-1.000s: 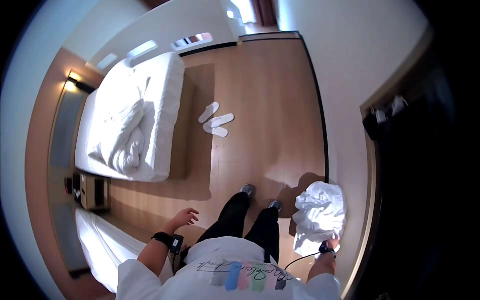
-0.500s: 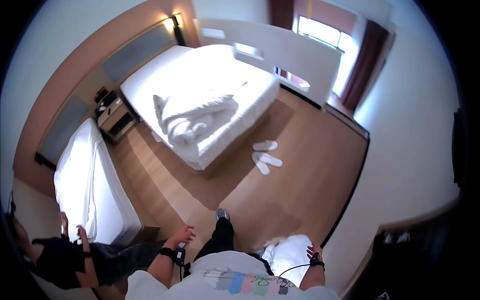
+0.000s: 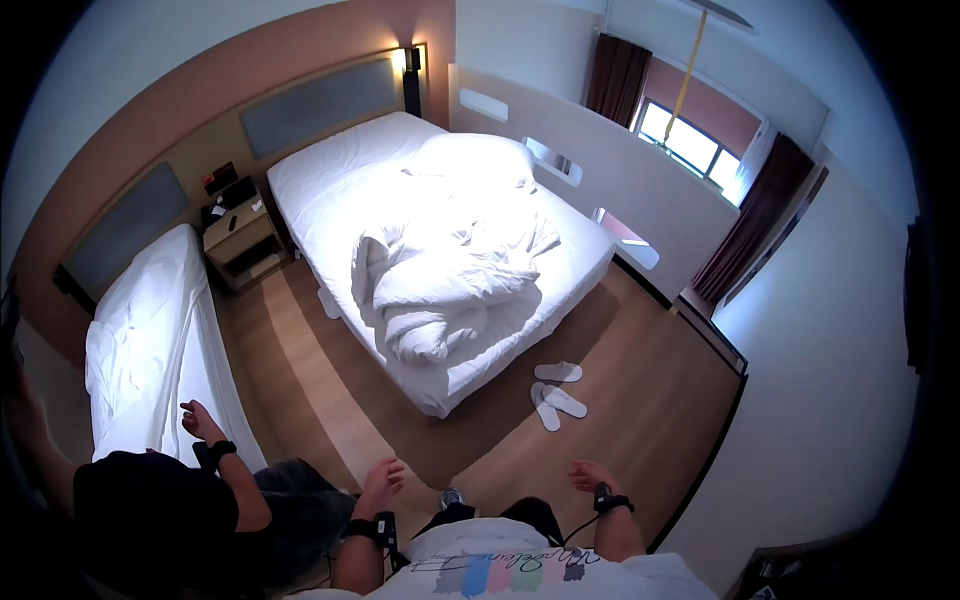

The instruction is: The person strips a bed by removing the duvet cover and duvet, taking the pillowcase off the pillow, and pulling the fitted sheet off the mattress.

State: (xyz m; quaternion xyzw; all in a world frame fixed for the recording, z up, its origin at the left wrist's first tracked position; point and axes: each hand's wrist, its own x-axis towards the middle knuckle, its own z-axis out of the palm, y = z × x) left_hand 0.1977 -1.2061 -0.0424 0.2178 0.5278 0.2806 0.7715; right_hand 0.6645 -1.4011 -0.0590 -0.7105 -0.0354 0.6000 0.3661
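Observation:
My left hand [image 3: 381,484] is held out in front of my body at the lower middle, fingers apart and empty. To the right, my right hand [image 3: 594,476] hangs over the floor with its fingers spread and nothing in them. Both wrists wear black bands with small devices. Beyond my hands stands a large bed [image 3: 590,262] with a crumpled white duvet [image 3: 455,285] on it. White slippers [image 3: 560,400] lie on the wooden floor past my right hand, near the bed's corner.
A co-worker [image 3: 150,510] in a black top is close on my left, one hand raised beside a narrower bed [image 3: 145,350]. A nightstand [image 3: 238,235] stands between the beds. A low partition [image 3: 600,165] and a wall [image 3: 800,350] bound the right side.
My view has turned left and lifted toward the beds. My right hand has come away from the white cloth bundle, which is out of view. The co-worker has come into view at left.

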